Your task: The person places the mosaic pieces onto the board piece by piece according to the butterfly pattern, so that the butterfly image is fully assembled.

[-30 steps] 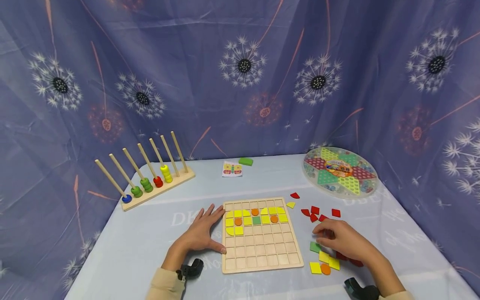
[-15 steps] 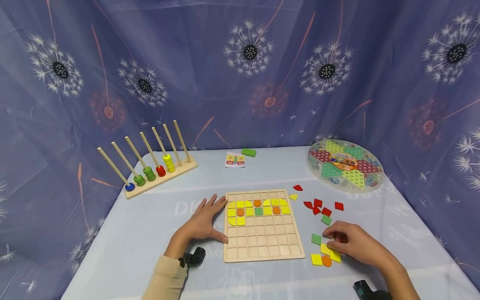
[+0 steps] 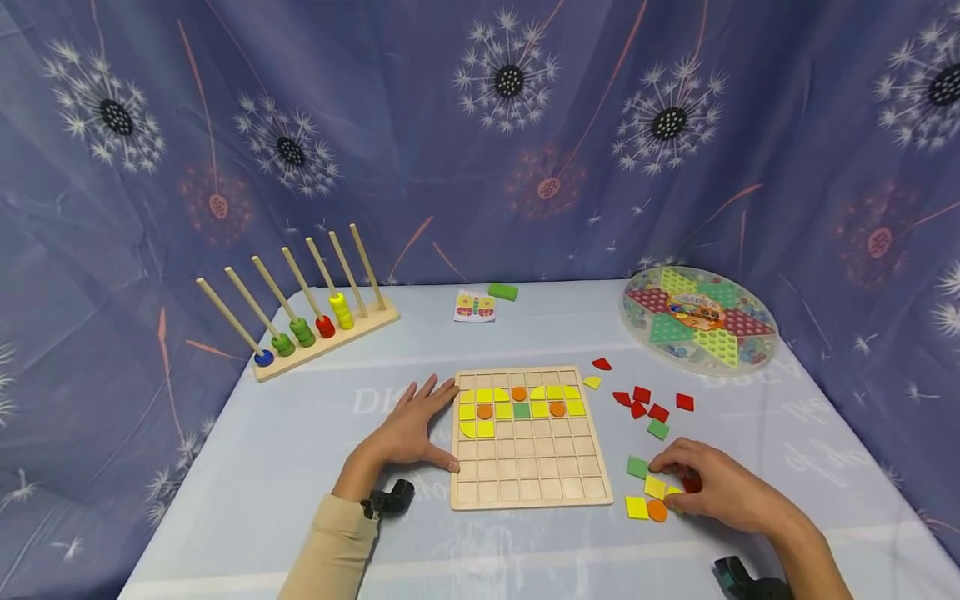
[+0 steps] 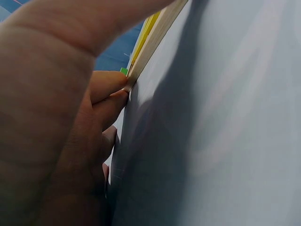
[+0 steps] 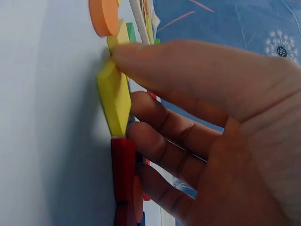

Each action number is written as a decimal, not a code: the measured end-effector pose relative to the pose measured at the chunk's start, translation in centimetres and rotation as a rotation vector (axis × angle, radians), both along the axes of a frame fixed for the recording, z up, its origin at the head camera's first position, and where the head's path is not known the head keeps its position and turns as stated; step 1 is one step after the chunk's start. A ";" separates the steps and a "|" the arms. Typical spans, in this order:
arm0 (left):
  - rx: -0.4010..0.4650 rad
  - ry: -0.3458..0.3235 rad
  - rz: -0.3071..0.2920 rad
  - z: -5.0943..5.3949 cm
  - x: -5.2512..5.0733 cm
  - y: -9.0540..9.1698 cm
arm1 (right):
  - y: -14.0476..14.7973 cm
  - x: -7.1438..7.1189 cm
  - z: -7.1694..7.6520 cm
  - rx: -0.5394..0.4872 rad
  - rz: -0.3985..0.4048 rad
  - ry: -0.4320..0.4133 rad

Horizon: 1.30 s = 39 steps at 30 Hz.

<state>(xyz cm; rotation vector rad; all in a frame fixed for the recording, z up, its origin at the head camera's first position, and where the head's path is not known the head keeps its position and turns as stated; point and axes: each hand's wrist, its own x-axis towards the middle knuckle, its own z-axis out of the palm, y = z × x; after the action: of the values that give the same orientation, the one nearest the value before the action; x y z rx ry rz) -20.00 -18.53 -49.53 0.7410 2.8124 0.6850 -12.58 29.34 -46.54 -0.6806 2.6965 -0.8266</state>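
Your left hand point(image 3: 412, 429) lies spread against the pale wooden grid board point(image 3: 530, 493), mid-frame; lower right, your right hand point(image 3: 726, 490) touches a flat yellow square tile point(image 5: 114, 99), pinch unclear; crowding could nudge the nearby flat red tile point(image 5: 123, 172).

I see left hand point(image 3: 411, 429) spread at left edge of grid board point(image 3: 528, 468), right hand point(image 3: 720, 485) at loose yellow tiles point(image 3: 637, 507); peg rack point(image 3: 367, 322) back left.
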 end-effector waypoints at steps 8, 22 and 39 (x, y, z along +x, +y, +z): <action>0.003 0.004 -0.005 0.3 -0.1 0.3 | -1.0 0.0 0.1 0.012 -0.062 -0.019; 0.014 0.000 0.007 0.0 0.6 -0.2 | -2.7 -0.1 -0.1 0.091 -0.158 0.018; 0.005 0.016 -0.001 -0.1 0.0 0.0 | -3.2 0.0 0.0 0.137 -0.204 0.048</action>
<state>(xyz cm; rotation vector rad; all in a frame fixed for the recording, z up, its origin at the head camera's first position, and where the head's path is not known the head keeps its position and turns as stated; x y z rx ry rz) -20.00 -18.54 -49.66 0.7513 2.8253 0.6898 -12.58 26.18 -46.53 -0.4054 2.8683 -0.6684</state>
